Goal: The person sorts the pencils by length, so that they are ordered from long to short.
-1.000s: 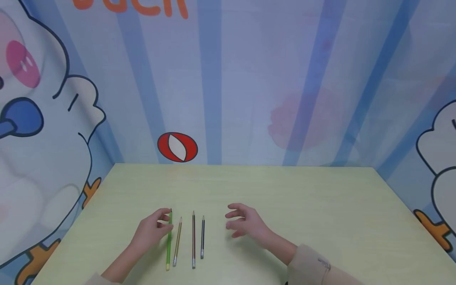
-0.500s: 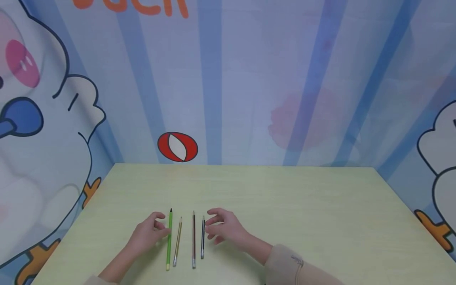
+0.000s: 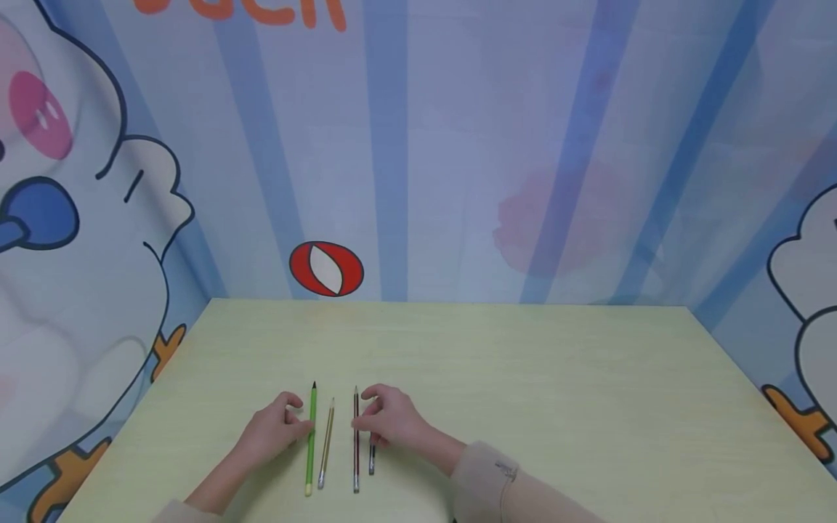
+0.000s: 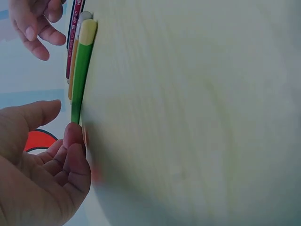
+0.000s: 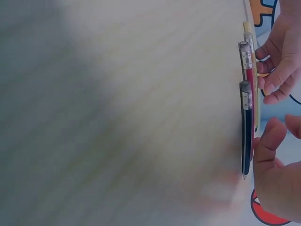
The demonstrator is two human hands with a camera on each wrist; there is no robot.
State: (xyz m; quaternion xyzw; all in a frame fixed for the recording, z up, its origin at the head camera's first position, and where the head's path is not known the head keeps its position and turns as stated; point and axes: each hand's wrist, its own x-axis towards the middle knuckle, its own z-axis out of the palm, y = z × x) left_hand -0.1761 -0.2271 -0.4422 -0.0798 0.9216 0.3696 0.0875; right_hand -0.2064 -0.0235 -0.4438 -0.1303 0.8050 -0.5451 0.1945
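Several pencils lie in a loose row on the table: a thick green pencil, a gold pencil, a dark red pencil and a short dark blue pencil. My left hand is beside the green pencil, its thumb tip right at the shaft in the head view and its fingers loosely bent, gripping nothing. My right hand hovers over the dark blue pencil, covering its upper part, with the thumb overlapping the dark red one. The right wrist view shows that hand's thumb and fingers apart, low beside the pencils.
The pale yellow-green table extends back and to the right. Behind it stands a blue-striped backdrop with cartoon figures and a red-and-white ball printed on it.
My right hand has come left from bare table until it is over the dark blue and dark red pencils. My left hand has drawn slightly back to the left. The pencils have stayed put.
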